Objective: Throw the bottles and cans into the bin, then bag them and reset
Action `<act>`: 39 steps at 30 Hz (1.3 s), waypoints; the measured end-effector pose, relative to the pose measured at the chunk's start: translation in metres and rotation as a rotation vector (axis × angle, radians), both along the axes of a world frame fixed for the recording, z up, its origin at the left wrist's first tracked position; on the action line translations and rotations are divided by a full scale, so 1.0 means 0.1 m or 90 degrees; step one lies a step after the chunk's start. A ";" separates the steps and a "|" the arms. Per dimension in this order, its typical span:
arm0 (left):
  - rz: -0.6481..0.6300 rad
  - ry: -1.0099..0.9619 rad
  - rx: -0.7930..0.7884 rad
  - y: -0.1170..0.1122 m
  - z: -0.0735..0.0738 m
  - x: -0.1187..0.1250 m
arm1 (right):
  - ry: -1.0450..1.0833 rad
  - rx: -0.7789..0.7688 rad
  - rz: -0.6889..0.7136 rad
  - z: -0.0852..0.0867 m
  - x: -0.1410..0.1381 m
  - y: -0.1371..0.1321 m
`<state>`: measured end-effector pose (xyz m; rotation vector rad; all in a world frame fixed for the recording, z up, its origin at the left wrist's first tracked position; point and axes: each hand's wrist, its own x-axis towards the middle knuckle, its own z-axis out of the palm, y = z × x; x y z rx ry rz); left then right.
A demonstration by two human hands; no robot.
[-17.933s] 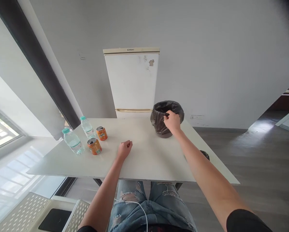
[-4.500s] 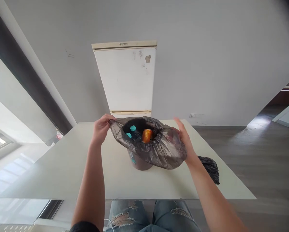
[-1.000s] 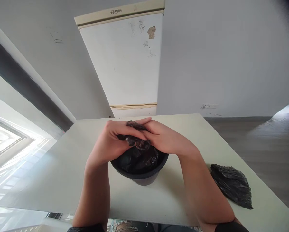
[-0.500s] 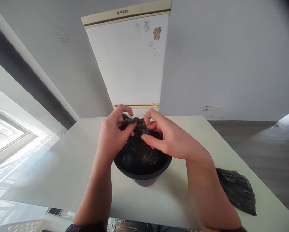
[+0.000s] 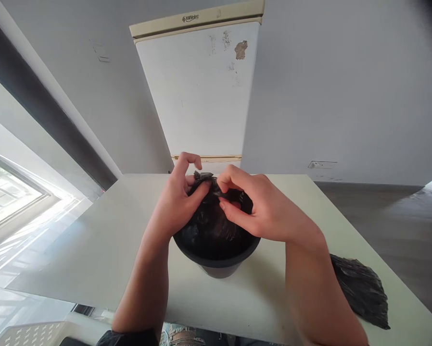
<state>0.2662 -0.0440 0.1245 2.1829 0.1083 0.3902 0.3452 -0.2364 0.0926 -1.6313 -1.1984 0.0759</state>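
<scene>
Daylight from left window (image 5: 3, 194) — glare, soft shadows, dark top-right corner

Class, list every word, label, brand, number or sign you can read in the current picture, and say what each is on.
"Meiling", its small letters uncertain, after a logo and apparent Chinese characters: on the refrigerator, along its top trim.
A faint mark farther right on that trim: too blurred to read.
No readable text shows on the trash bin, its black liner or the black plastic bag at right.
</scene>
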 end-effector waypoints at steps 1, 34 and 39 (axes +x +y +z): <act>0.010 -0.005 0.001 0.00 -0.01 0.00 | -0.032 -0.006 -0.004 -0.01 0.01 -0.01; -0.122 0.145 -0.065 0.10 0.12 -0.04 | -0.429 0.025 -0.251 -0.13 -0.02 0.25; 0.025 0.025 -0.017 0.09 0.11 -0.05 | -0.281 0.003 -0.196 -0.05 -0.05 0.16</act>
